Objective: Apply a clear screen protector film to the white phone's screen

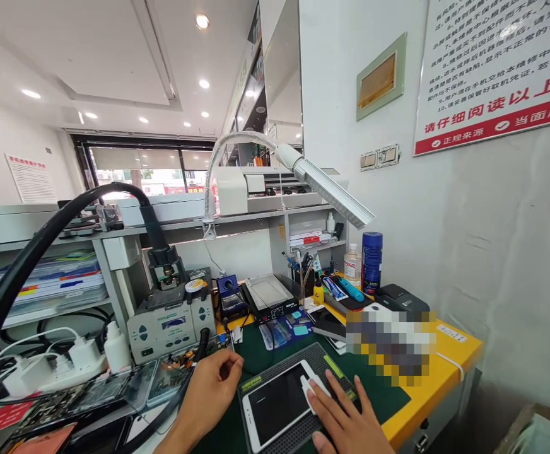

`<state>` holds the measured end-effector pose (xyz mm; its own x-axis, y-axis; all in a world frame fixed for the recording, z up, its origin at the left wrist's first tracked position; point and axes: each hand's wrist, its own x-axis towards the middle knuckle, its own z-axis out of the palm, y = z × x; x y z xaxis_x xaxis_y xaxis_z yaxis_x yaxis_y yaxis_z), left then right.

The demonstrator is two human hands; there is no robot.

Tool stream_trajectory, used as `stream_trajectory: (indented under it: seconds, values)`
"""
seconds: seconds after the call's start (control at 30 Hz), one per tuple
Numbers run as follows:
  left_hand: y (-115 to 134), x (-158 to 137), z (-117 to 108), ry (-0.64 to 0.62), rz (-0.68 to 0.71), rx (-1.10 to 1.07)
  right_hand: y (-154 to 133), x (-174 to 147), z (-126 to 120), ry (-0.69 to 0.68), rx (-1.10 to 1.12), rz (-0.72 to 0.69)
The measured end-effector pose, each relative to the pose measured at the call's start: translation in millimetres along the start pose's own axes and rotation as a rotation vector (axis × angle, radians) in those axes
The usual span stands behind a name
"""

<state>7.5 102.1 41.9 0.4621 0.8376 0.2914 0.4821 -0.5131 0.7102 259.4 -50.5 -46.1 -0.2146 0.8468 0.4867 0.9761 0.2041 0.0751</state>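
Observation:
A white-framed tablet [275, 403] with a dark screen lies on a black perforated mat [279, 377], over a green work mat [388, 394]. My right hand [345, 410] rests on the tablet's right side, fingers spread and flat. Under its fingertips lies a small white piece [304, 386], perhaps a wipe; its kind is unclear. To the left of the tablet, my left hand [211, 391] hovers with curled fingers, thumb and index pressed together. Whatever they may hold is hidden.
At the left stand a grey rework station [171, 325], a black hose [33, 246] and a white power strip [62, 375]. Phone parts [109, 388] lie in front. Behind sit a flat heating plate [270, 296] and a tool holder [306, 271]. A lamp [332, 189] arches above.

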Motion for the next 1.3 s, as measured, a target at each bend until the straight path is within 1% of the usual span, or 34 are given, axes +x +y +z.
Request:
stream_trajectory:
  seconds: [0.07,0.13,0.17,0.23,0.3,0.37,0.43,0.53,0.67,0.8,0.87,0.93,1.0,1.13,1.23,1.3]
  values:
    - [0.4,-0.2,-0.7,-0.008,-0.003,0.001,9.3,-1.5,-17.9,-0.15,0.11,0.145]
    - [0.3,-0.1,-1.1,-0.012,-0.011,0.002,20.3,-3.3,-32.8,-0.227,0.211,0.29]
    - [0.2,0.0,-1.1,-0.014,-0.015,0.0,26.5,-4.1,-38.0,-0.229,0.244,0.35]
    - [-0.3,0.3,-0.6,-0.013,-0.021,-0.004,38.9,-4.7,-43.9,-0.184,0.279,0.438]
    - [-0.6,0.4,0.1,-0.011,-0.021,-0.01,49.2,-2.6,-45.6,-0.123,0.299,0.495]
    - [-0.4,0.1,0.8,-0.008,-0.018,-0.015,54.9,2.7,-46.1,-0.089,0.324,0.531]
    - [0.2,-0.4,1.2,-0.005,-0.015,-0.017,55.9,10.0,-46.8,-0.081,0.351,0.546]
    - [1.2,-0.8,1.2,0.002,-0.007,-0.013,52.8,21.6,-47.1,-0.077,0.377,0.528]
    - [1.3,-0.5,0.7,0.01,0.007,-0.011,53.7,34.3,-42.4,-0.07,0.377,0.518]
    - [0.8,-0.3,0.5,0.02,0.008,-0.02,67.0,40.8,-32.6,-0.093,0.389,0.562]
    - [0.4,-0.1,0.9,0.025,0.013,-0.025,76.3,41.9,-28.9,-0.07,0.396,0.593]
    - [-0.4,0.2,1.6,0.031,0.024,-0.031,85.1,43.3,-29.3,0.0,0.398,0.615]
    - [-1.4,0.7,1.5,0.042,0.034,-0.038,91.0,46.6,-36.1,0.112,0.417,0.612]
    - [-2.2,2.1,-7.1,0.1,0.05,-0.047,87.8,63.9,-63.9,0.378,0.526,0.548]
    - [-3.0,4.0,-24.1,0.196,0.034,-0.045,74.9,87.9,-78.6,0.432,0.584,0.478]
    - [-6.1,5.4,-39.1,0.273,0.007,-0.042,64.2,108.4,-77.5,0.454,0.631,0.427]
